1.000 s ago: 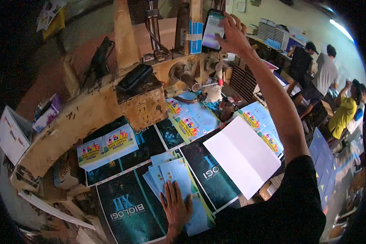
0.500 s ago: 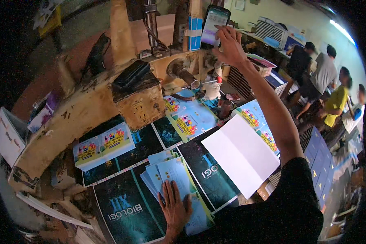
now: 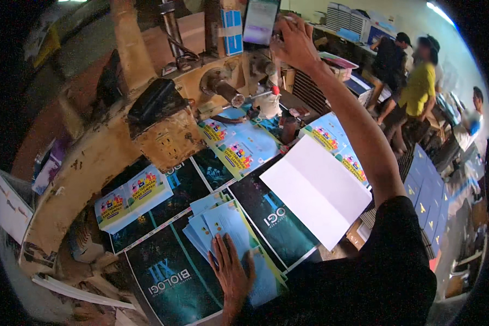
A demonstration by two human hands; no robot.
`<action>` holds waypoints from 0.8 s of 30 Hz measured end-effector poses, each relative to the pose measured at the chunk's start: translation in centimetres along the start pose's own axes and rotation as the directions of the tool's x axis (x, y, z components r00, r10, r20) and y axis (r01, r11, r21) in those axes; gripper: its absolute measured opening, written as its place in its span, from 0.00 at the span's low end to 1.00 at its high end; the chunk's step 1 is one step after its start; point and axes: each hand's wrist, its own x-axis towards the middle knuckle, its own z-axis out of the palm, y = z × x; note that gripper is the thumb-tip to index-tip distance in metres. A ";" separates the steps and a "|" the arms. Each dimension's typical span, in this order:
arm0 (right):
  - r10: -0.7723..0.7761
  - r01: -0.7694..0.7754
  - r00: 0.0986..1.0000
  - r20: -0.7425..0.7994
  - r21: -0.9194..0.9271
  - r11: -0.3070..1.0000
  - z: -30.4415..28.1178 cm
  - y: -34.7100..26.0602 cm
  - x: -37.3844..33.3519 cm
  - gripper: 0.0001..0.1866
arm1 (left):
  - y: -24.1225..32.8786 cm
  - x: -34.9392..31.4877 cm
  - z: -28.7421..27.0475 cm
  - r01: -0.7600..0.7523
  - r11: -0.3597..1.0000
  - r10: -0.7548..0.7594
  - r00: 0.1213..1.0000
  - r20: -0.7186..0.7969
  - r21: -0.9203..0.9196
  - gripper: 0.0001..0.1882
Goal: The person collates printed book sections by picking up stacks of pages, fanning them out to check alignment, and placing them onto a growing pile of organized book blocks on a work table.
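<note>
Blue sheets in a fanned, uneven pile beneath the left hand, on top of dark printed sheets. Left hand palm down, fingers slightly apart, thumb out to the side: laid flat on the pile, closed around nothing. Farther up, at the end of a raised forearm, the right hand, fingers bent, just beside the right edge of a phone; cannot tell whether touching it, nor how far closed. Phone upright, screen lit in pale and purple, near a post with a blue packet taped on.

Right of the pile, a creased white sheet, aslant, partly over the dark sheets and partly over colourful sheets. To the left, a stack of blue-and-yellow booklets. Beyond the pile, more printed sheets; beside those, a worn box with a black case on top. Curving down the left side, a machine frame. In the right background, a person in a yellow shirt, among other people.
</note>
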 end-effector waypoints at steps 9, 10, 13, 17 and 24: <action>0.208 -0.385 0.850 0.484 0.303 0.872 -12.0 -8.2 -17.3 0.29 | 1.0 0.0 -0.9 0.015 1.000 -0.015 0.999 0.035 -0.006 0.41; 0.239 -0.454 0.689 0.684 0.151 0.878 -13.9 -10.5 -20.1 0.35 | 0.9 0.1 -0.9 0.020 1.000 -0.020 0.999 0.029 0.003 0.41; 0.171 -0.404 0.254 0.952 -0.056 0.913 -19.0 -15.3 -27.0 0.63 | 1.0 0.3 -1.1 -0.002 1.000 0.002 0.999 0.039 0.004 0.42; 0.107 -0.475 0.155 0.982 -0.021 0.880 -23.6 -18.4 -29.7 0.61 | 0.6 -0.5 -1.0 0.018 0.999 -0.020 0.999 0.047 0.027 0.44; 0.153 -0.663 0.436 0.887 0.201 0.721 -20.5 -13.7 -23.5 0.30 | -0.2 -0.7 -0.1 -0.010 0.997 0.008 1.000 0.028 0.074 0.44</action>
